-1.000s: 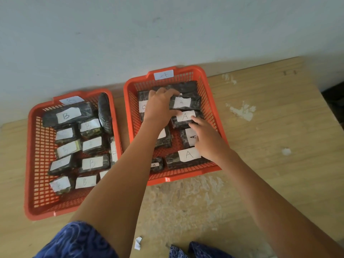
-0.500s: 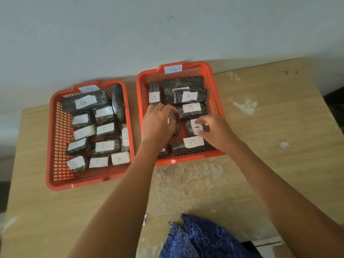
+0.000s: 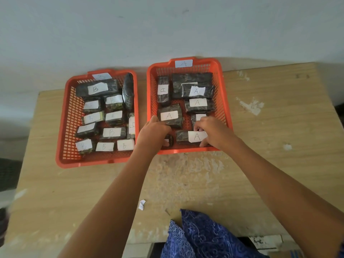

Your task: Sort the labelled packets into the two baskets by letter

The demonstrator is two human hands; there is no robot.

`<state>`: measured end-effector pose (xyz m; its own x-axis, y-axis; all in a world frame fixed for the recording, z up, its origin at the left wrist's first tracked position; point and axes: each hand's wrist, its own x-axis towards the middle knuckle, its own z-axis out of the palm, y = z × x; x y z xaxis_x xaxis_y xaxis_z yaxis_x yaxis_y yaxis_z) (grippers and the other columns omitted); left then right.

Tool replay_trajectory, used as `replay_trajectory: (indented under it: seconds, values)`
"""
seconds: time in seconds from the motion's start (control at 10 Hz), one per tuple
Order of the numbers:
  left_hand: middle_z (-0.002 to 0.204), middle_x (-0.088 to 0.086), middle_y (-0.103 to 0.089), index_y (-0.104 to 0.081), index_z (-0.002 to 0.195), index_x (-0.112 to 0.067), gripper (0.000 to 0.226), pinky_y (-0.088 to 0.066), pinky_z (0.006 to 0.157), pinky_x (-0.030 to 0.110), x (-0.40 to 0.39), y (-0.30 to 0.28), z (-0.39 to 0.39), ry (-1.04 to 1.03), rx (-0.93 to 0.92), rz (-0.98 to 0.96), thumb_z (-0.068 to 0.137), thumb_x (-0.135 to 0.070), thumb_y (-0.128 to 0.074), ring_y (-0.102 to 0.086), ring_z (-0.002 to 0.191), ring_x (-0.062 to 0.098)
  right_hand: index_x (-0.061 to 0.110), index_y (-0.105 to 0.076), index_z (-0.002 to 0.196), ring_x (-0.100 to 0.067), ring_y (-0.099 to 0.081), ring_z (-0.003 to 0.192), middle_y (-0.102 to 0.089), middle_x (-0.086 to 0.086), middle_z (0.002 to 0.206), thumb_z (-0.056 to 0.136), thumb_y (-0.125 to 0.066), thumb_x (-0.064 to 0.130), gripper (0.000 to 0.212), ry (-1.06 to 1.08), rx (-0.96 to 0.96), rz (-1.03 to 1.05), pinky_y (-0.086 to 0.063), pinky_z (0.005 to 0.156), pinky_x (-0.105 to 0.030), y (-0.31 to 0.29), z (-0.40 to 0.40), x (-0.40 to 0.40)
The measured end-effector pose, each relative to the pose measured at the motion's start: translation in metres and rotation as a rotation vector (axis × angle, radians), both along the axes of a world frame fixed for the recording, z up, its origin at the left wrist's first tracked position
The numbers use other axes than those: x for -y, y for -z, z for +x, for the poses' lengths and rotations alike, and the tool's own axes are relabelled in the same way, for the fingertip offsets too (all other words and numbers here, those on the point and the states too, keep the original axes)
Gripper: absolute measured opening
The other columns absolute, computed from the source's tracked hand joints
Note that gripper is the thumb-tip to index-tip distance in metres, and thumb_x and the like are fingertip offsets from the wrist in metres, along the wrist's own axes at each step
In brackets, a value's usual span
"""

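Two orange mesh baskets stand side by side against the wall. The left basket (image 3: pixel 62 138), tagged B, holds several dark packets with white B labels. The right basket (image 3: pixel 226 110), tagged A, holds several dark packets labelled A. My left hand (image 3: pixel 153 134) is inside the A basket's front left corner, fingers curled on a small dark packet (image 3: pixel 169 140) that it mostly hides. My right hand (image 3: pixel 214 132) grips the right end of the front A packet (image 3: pixel 188 136), thumb below it and fingers above.
A worn wooden table (image 3: pixel 279 146) carries both baskets, its far edge against a pale wall. A small scrap of white paper (image 3: pixel 141 204) lies near the front edge. Blue patterned cloth (image 3: pixel 201 237) shows below the table edge.
Both hands have drawn back from the far packets to the A basket's front row. A large A packet once under the left hand is now uncovered. The camera has pulled back.
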<state>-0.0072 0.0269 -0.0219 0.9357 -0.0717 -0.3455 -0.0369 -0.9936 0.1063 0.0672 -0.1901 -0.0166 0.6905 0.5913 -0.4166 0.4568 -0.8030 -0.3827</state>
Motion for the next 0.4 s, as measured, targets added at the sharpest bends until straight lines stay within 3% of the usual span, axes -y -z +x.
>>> replay_trajectory:
  seconds: [0.2, 0.4]
  values:
    - [0.105, -0.003, -0.069, -0.071, 0.111, -0.019, 0.03, -0.048, 0.099, 0.035, 0.009, 0.009, 0.001, 0.018, 0.014, 0.192, 0.084, -0.025, -0.082, -0.05, 0.119, 0.022, 0.022, -0.062, 0.099, -0.018, -0.056, 0.092, -0.054, 0.006, 0.095, 0.047, -0.098, 0.015, 0.064, 0.012, -0.036, 0.012, -0.052, 0.076, -0.039, 0.006, 0.007, -0.002]
    - [0.117, 0.006, -0.068, -0.065, 0.122, -0.013, 0.044, -0.047, 0.103, 0.038, 0.004, 0.01, 0.004, -0.036, 0.045, 0.06, 0.083, -0.026, -0.083, -0.05, 0.12, 0.027, 0.023, -0.066, 0.115, -0.016, -0.055, 0.103, -0.057, 0.002, 0.109, 0.067, -0.091, 0.028, 0.055, 0.077, -0.117, 0.082, -0.046, 0.084, -0.034, -0.001, 0.014, 0.001]
